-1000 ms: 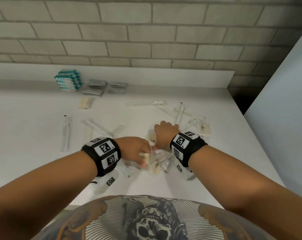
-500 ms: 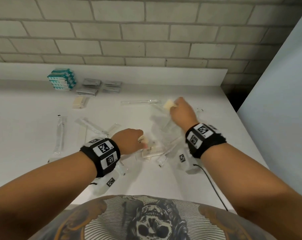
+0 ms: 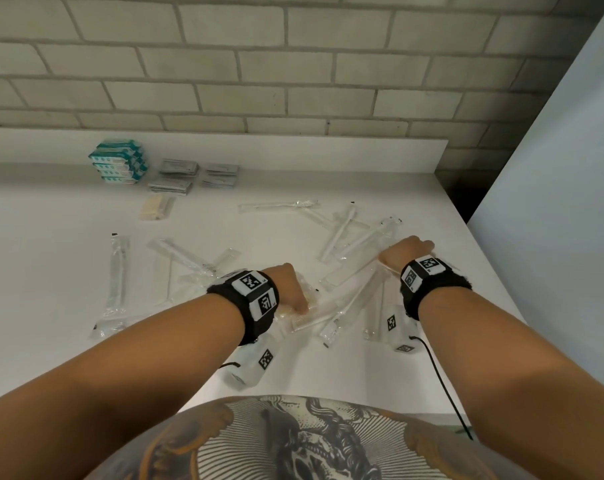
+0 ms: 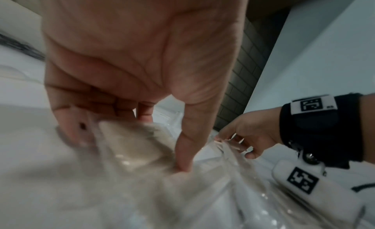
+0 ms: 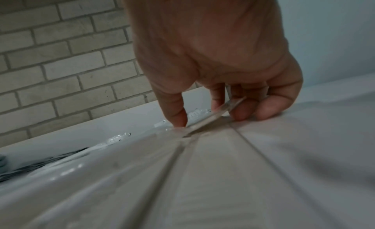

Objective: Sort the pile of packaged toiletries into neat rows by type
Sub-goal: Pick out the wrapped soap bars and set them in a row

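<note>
Teal packs (image 3: 118, 161): I see a stack of them at the far left of the surface (image 3: 51, 271), against the back ledge.
Grey sachets (image 3: 178, 174): just right of the teal packs, in small stacks; a second group of grey sachets (image 3: 221, 174) lies beside them.
Cream packet (image 3: 156, 207): alone in front of the grey sachets, in a clear wrap; I cannot tell what is in it.
Clear sleeves: each long bag holds one slim white item. One sleeve (image 3: 115, 282) lies straight at the left, and another sleeve (image 3: 278, 205) lies crosswise farther back.
Pile (image 3: 349, 271): the unsorted toiletries lie crossed over each other in the middle and right of the surface, between and ahead of my two hands.
Comb packet (image 3: 314, 315): a pale comb in clear wrap, at the near edge of the pile, touching my left fingertips.
Left hand (image 3: 290, 285): palm down and low over the pile; in the left wrist view its fingers (image 4: 183, 152) curl down onto a cream item in crinkled wrap, thumb and fingers closed around it.
Right hand (image 3: 406, 251): farther right, palm down; in the right wrist view its fingers (image 5: 243, 110) and thumb pinch the thin edge of a clear sleeve lifted off the surface.
</note>
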### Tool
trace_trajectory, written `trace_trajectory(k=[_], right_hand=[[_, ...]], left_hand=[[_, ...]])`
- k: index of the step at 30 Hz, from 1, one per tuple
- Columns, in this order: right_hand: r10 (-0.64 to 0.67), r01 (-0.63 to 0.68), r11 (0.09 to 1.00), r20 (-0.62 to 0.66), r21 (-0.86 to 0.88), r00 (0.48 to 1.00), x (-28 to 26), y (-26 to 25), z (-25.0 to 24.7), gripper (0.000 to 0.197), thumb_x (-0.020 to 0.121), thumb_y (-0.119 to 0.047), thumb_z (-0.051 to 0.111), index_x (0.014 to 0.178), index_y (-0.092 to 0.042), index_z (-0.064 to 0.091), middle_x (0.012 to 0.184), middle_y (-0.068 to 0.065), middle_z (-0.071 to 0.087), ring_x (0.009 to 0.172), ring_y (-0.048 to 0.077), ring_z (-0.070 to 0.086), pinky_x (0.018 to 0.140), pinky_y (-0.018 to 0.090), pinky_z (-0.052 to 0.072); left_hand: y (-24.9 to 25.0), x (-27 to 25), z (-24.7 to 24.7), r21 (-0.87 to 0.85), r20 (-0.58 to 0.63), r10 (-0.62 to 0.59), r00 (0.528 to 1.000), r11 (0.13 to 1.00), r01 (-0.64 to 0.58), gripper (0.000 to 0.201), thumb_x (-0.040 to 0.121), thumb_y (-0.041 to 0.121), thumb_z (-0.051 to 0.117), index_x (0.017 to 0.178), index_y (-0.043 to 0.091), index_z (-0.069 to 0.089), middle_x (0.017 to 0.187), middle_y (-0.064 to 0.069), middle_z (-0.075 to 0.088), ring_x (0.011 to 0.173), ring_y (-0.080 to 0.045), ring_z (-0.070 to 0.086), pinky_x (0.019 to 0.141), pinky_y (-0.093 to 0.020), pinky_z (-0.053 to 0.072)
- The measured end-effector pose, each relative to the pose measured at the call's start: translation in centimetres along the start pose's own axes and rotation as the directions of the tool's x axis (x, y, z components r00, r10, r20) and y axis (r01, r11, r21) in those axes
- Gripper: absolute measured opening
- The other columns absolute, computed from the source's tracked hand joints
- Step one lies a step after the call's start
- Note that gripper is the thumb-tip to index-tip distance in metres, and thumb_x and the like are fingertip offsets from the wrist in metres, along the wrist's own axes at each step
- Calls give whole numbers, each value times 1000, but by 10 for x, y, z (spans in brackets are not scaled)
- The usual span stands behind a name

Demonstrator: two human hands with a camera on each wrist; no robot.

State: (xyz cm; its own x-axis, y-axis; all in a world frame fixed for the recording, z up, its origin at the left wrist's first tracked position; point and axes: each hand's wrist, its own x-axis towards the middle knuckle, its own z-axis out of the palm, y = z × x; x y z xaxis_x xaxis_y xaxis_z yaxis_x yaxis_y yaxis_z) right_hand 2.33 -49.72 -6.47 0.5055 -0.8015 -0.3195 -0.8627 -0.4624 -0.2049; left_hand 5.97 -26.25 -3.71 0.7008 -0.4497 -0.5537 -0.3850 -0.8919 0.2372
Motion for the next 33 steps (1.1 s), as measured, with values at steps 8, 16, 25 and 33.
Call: trace_trajectory(k=[8,16,25,33], right_hand=[[-182,187,982,155,-12,971,-6,1,-8,30,86,-30,54,82,-1,64,84,7,61,81,25,61,75,26,48],[-189,278,824,-223,494,956,-18,0,-15,27,86,-27,60,103,-6,54,93,6,58,94,28,59,75,31,46],[-632,436,349,-136,830,763,-109,-70,-20,23,91,-35,62,90,-12,62,79,-4,62,63,5,55,61,22,44],[-703,378,269,-88,886,706,-133,-99,-10,30,87,-32,68,69,-10,58,60,-1,51,49,7,44,53,19,38]], left_hand=[[-8,3,0,-168,17,12,1000,986,-9,58,85,33,68,134,7,50,134,-10,54,110,-20,54,83,-27,44],[-34,9,0,-712,-118,81,990,687,-141,97,54,55,82,135,15,47,130,-5,55,116,-25,57,99,-45,49],[-34,-14,-38,-933,-325,153,933,-216,-289,33,96,34,54,111,6,61,106,-15,64,101,-31,62,92,-49,51],[-55,-27,-41,-921,-388,229,893,-110,-373,31,90,10,61,121,6,61,108,-12,69,100,-25,67,84,-34,55]])
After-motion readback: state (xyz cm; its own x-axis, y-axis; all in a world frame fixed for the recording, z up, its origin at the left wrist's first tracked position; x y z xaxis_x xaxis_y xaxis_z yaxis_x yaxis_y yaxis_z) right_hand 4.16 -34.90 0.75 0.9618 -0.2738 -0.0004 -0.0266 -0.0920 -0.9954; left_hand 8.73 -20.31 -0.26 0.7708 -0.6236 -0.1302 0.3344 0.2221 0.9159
